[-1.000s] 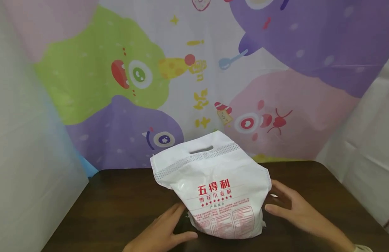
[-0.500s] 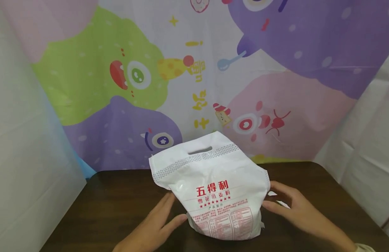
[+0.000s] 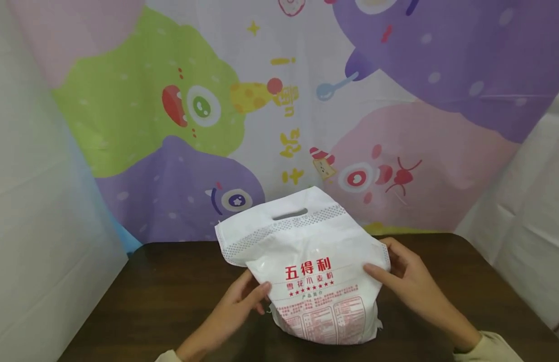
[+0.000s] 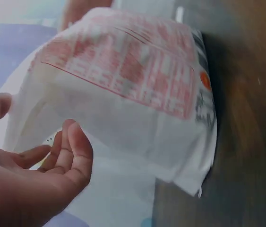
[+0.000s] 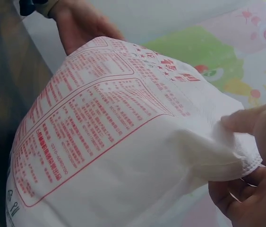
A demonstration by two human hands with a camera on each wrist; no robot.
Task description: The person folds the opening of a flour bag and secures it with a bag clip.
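On a seemingly wooden table [image 3: 161, 286], hands [image 3: 236, 301] [image 3: 412, 279] flank a creased bag [image 3: 315, 241].

A small screened-off space, wider room unclear: dark wood-grain table [image 3: 139, 301], cartoon-monster backdrop [image 3: 302, 110] at the far side, white sheets [image 3: 34, 201] left and right.

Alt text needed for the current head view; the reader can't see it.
A white bag with red Chinese print sits on a dark table, its right edge pinched by a right hand, a left hand at its left edge. A cartoon-monster backdrop hangs behind.
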